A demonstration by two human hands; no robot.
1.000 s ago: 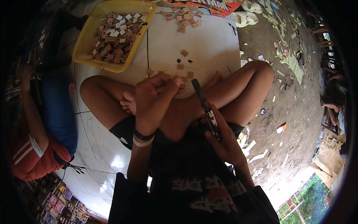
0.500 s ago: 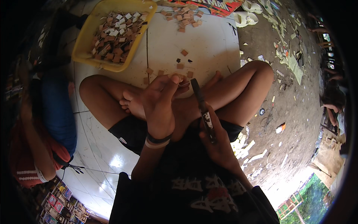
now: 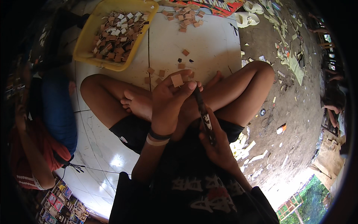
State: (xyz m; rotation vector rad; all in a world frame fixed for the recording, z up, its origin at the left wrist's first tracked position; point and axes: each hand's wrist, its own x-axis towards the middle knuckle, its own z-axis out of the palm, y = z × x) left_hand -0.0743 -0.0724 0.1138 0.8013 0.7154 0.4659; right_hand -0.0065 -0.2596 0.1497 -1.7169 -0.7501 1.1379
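My left hand [image 3: 166, 102] is raised over my crossed legs, its fingers closed on a small square brown tile [image 3: 176, 80], which shows flat near the fingertips. Low on the right, my right hand [image 3: 218, 143] is wrapped round a long dark knife-like tool [image 3: 204, 114] with pale marks on its handle; its exact kind is unclear. The tool's far end meets the tip of my left thumb and is partly hidden there. Just beyond my hands, several loose brown tiles [image 3: 181, 66] lie on the white tiled floor [image 3: 212, 41].
A yellow tub [image 3: 80, 48] of brown and white squares stands at the far left. More squares [image 3: 188, 16] are heaped at the back. Pale sandals [image 3: 246, 19] and scraps lie on the dirt ground [image 3: 287, 127] to the right. Another person in blue [image 3: 59, 108] sits at the left.
My left hand has turned and shifted slightly right, so the brown tile now shows flat. My left thumb has come up to the tool's end. The right hand stays nearly in place.
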